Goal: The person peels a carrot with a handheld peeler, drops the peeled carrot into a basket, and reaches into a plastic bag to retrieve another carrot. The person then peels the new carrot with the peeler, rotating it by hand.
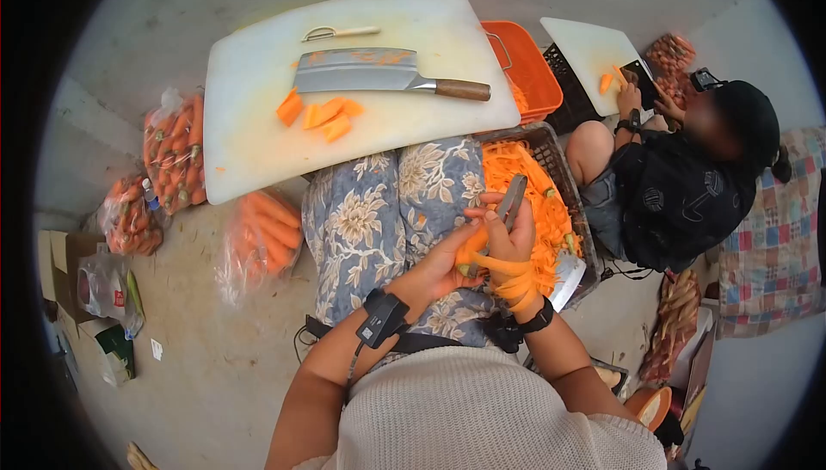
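Observation:
My left hand (437,262) is closed around a carrot (470,251), held over my lap beside the crate. In my right hand (514,236) is a peeler (514,195), its grey end pointing up, close against the carrot. Long orange peel strips (514,282) drape over that hand and wrist. Below and behind it, a dark crate (578,227) is heaped with carrot peels (540,190). A broad metal blade (568,281) shows at the crate's near right side.
Ahead, a white cutting board (249,66) carries a cleaver (357,70), another peeler (340,32) and carrot chunks (323,115). An orange bin (538,96) stands behind the crate. Bagged carrots (268,233) lie at left. A co-worker (688,186) cuts at another board (585,44) on the right.

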{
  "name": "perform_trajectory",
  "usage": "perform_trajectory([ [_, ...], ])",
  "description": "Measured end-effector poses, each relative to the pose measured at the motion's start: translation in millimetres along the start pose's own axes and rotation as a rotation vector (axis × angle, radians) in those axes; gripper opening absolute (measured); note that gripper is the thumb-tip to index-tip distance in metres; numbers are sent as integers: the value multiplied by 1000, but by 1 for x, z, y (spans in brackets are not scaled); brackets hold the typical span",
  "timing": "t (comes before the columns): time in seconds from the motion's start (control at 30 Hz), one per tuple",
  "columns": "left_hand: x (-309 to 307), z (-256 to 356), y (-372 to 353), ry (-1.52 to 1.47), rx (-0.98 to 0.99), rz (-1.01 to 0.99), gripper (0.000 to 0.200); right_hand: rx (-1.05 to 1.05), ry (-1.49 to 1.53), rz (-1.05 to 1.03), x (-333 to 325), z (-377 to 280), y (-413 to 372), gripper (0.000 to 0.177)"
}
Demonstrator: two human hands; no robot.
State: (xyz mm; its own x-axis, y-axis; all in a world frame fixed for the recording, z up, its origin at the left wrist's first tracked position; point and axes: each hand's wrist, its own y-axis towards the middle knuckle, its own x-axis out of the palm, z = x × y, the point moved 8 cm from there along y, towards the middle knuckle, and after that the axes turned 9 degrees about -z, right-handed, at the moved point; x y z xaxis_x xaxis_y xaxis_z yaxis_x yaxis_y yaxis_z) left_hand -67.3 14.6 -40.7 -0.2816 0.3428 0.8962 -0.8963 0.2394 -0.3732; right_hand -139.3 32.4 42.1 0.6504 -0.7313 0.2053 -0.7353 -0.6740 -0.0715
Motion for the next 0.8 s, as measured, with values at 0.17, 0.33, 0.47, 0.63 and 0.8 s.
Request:
perform_trajectory([
  [0.17,3,-6,-3,66,-1,-7,42,-208,-690,46,-4,-10,-3,18],
  [0.33,1,-2,3,69,32,33,40,-47,-532,126,-22,7,3,18],
  [0.47,-1,1,9,32,41,20,37,-19,-509,137,-26,10,10,19],
  [0.63,2,4,9,8,43,46,36,45,-530,72,-20,-1,20,16],
  [0.8,5,3,7,27,43,49,36,23,-306,157,-49,24,37,13],
])
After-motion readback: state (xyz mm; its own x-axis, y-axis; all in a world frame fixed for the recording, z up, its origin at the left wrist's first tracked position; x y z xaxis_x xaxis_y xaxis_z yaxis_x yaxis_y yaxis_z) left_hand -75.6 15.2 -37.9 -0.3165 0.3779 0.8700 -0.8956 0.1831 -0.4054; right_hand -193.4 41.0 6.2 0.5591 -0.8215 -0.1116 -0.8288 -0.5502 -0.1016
